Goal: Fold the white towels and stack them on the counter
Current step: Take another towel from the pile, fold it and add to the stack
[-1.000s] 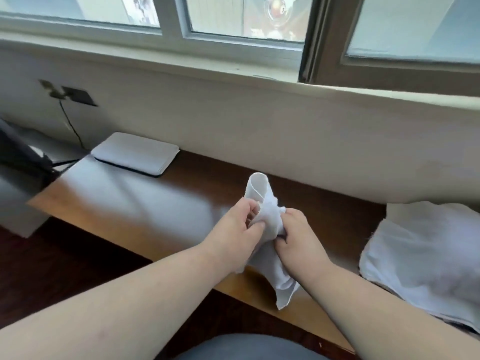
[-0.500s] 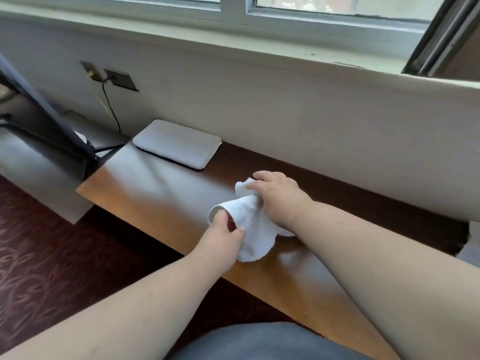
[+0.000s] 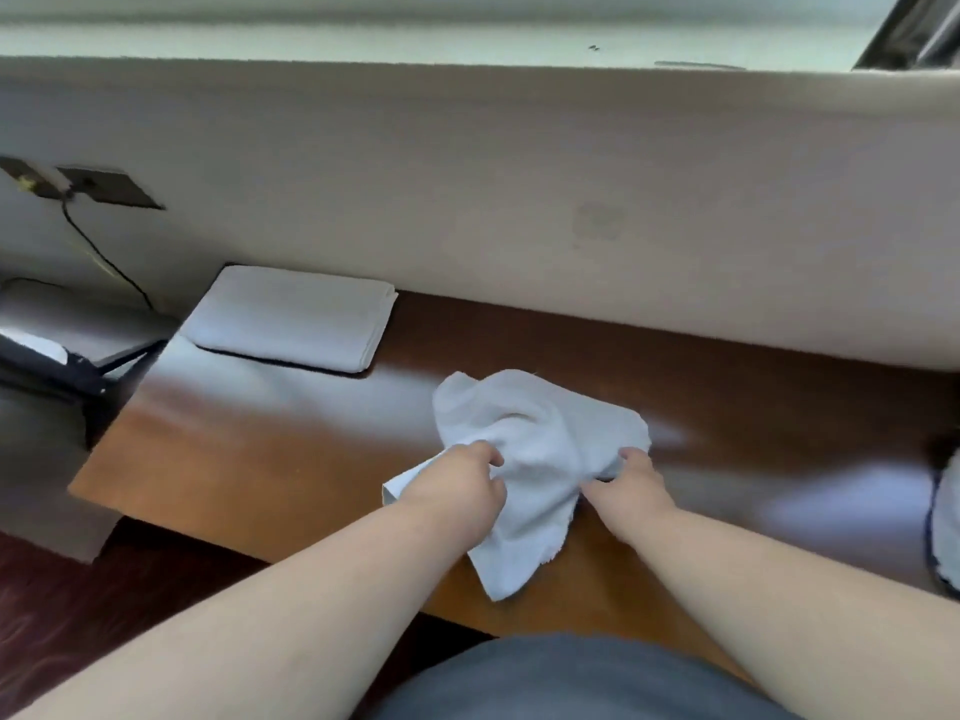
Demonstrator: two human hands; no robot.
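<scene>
A small white towel (image 3: 540, 444) lies crumpled on the brown wooden counter (image 3: 270, 439), with one corner hanging toward the front edge. My left hand (image 3: 457, 485) pinches its left side, fingers curled into the cloth. My right hand (image 3: 631, 483) grips its right edge, fingertips tucked under the fabric. A folded white towel (image 3: 296, 317) lies flat at the counter's back left, against the wall.
More white towels (image 3: 948, 527) show at the far right edge of the counter. A wall socket with a black cable (image 3: 98, 189) is at the left, above a dark stand (image 3: 62, 356). A window sill (image 3: 467, 44) runs above the wall.
The towel has come down from held up in the air to lying on the counter. My hands have moved apart to its left and right sides. The view has tilted down and left.
</scene>
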